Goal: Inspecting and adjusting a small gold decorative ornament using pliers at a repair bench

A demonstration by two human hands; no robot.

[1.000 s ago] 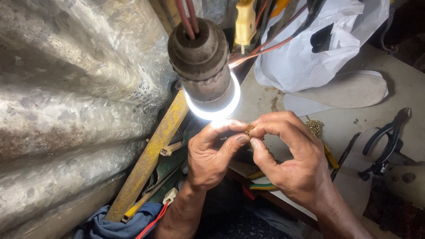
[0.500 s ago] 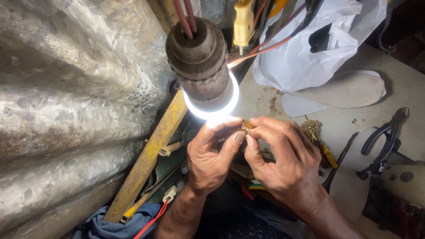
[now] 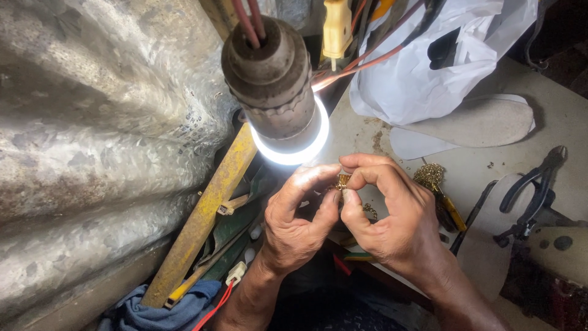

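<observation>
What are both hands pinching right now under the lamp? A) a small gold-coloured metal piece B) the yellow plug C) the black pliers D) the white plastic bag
A: the fingertips of the left hand and the right hand meet on a small gold-coloured metal piece just below the lit lamp, while the black pliers lie untouched on the table to the right.

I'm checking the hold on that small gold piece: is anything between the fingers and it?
Nothing visible is. The left hand and right hand both pinch the small gold piece directly with bare fingertips, just under the lit lamp. The lamp hangs close above but does not come between them.
</observation>
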